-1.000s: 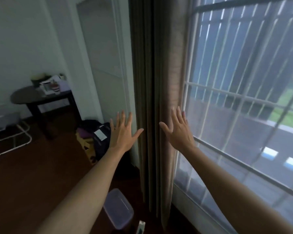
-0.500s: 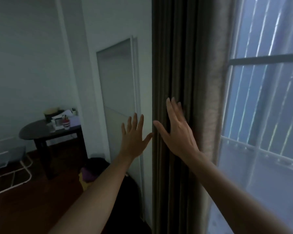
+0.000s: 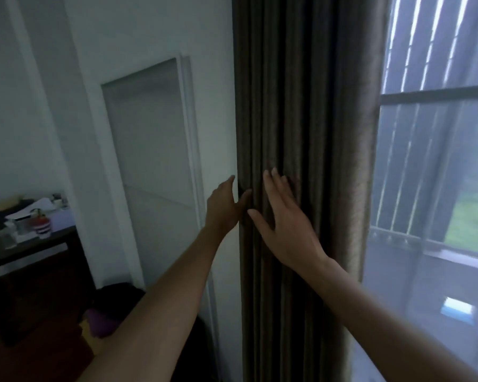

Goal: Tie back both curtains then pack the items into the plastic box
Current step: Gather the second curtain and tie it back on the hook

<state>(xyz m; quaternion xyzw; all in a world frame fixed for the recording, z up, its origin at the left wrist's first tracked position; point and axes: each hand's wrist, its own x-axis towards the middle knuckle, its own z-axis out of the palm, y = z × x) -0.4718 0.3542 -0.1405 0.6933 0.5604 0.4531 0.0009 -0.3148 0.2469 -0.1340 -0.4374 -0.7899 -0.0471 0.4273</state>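
A dark brown curtain [image 3: 309, 111] hangs in gathered folds beside the window, drawn to the left side of the glass. My left hand [image 3: 224, 208] reaches to the curtain's left edge with fingers straight; its fingertips slip behind the fabric there. My right hand [image 3: 284, 221] lies flat on the front folds, fingers straight and spread, thumb pointing left. Neither hand grips the cloth. The plastic box is out of view.
A barred window [image 3: 436, 161] fills the right side. A white sliding door panel [image 3: 152, 161] stands left of the curtain. A dark table [image 3: 33, 244] with papers and a cup sits at far left. Dark bags [image 3: 105, 315] lie on the wooden floor below.
Both hands rose and closed in on the curtain; the left reached its left edge, the right settled flat on the folds. The view tilted up, so the plastic box left the frame.
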